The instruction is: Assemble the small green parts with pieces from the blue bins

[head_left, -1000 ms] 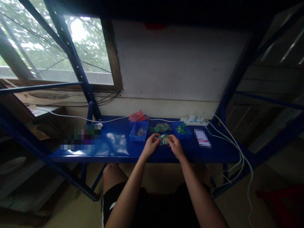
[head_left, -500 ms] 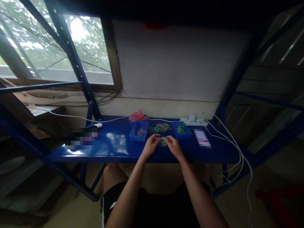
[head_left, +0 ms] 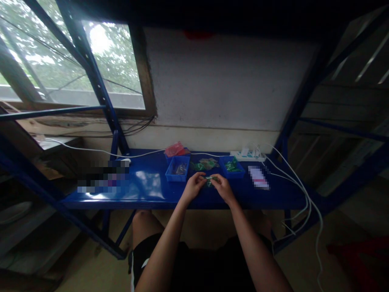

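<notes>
Near the front edge of the blue table, both my hands meet at a small green-and-clear plastic packet (head_left: 209,183). My left hand (head_left: 194,186) pinches its left side, and my right hand (head_left: 223,187) pinches the right side. Fingers cover part of it, and its contents are too small to make out. Just beyond lie more green and clear packets (head_left: 205,164) in a loose pile. To the left stands a blue bin (head_left: 176,177) holding small greyish pieces. A second blue bin (head_left: 233,174), with green packets inside, is on the right.
Behind the left bin, a red plastic bag (head_left: 175,149) lies on another blue bin. A power strip (head_left: 247,155) with white cables (head_left: 304,190) runs along the back right. A blurred phone-like object (head_left: 258,177) lies at right. Blue uprights (head_left: 287,142) frame the table (head_left: 146,194).
My hands stay almost in the same place. Between my fingers the packet has shifted, and less of its face shows now.
</notes>
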A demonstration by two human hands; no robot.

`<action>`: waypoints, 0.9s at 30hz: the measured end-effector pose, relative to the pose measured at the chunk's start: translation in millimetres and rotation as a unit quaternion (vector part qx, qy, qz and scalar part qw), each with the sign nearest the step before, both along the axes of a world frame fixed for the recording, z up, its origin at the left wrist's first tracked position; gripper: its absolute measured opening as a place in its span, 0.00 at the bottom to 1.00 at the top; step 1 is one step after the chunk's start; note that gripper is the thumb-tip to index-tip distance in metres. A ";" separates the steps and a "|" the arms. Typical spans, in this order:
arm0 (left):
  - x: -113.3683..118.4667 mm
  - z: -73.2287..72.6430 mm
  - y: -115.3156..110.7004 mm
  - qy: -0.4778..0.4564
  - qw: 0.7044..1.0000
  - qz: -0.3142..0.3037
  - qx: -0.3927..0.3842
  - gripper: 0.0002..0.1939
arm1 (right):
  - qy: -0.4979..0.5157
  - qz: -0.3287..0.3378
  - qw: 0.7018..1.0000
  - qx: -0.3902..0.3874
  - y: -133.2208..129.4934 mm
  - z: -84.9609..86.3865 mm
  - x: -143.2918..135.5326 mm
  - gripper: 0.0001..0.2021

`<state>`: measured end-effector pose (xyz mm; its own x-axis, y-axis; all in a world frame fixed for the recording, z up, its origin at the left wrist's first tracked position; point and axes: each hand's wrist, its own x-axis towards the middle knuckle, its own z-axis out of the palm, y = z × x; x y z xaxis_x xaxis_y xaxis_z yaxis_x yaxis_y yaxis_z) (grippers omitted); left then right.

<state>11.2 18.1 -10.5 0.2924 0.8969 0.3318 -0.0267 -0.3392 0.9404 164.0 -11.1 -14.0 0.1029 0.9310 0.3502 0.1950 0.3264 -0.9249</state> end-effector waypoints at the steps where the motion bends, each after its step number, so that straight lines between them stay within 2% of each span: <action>1: 0.2 -0.1 0.1 0.001 1.000 -0.001 0.001 0.17 | 0.003 0.000 1.000 0.001 0.0 0.2 0.4 0.10; 14: 0.3 -2.7 1.3 0.014 1.000 0.013 -0.009 0.16 | 0.024 0.000 1.000 -0.010 1.1 -4.2 0.7 0.10; 23: 2.1 5.6 -2.5 0.003 0.999 0.007 -0.042 0.18 | 0.032 -0.001 0.999 -0.015 0.2 -2.5 1.6 0.10; 27: 1.2 7.8 -5.6 0.043 0.998 0.032 -0.031 0.16 | 0.036 0.001 0.999 -0.022 -1.1 -1.2 1.6 0.10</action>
